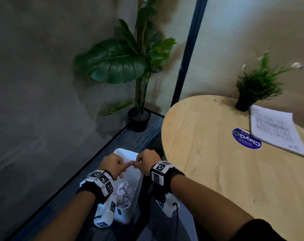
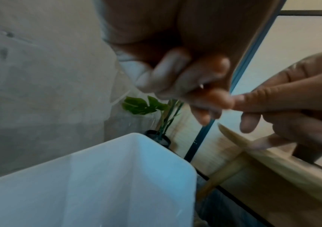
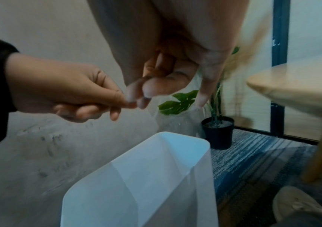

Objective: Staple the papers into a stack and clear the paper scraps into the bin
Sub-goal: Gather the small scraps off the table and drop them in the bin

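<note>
Clearing scraps (image 1: 125, 193): my left hand (image 1: 112, 163) and right hand (image 1: 147, 158) touch over the bin (image 1: 123, 152), curled fingers (image 1: 126, 166) tip to tip; whether they pinch a scrap, I cannot tell. Next, I'd spread them.

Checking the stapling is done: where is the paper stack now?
In the head view, the paper stack lies at the far right of the wooden table, beside the small potted plant, its edge meeting a blue sticker.
</note>
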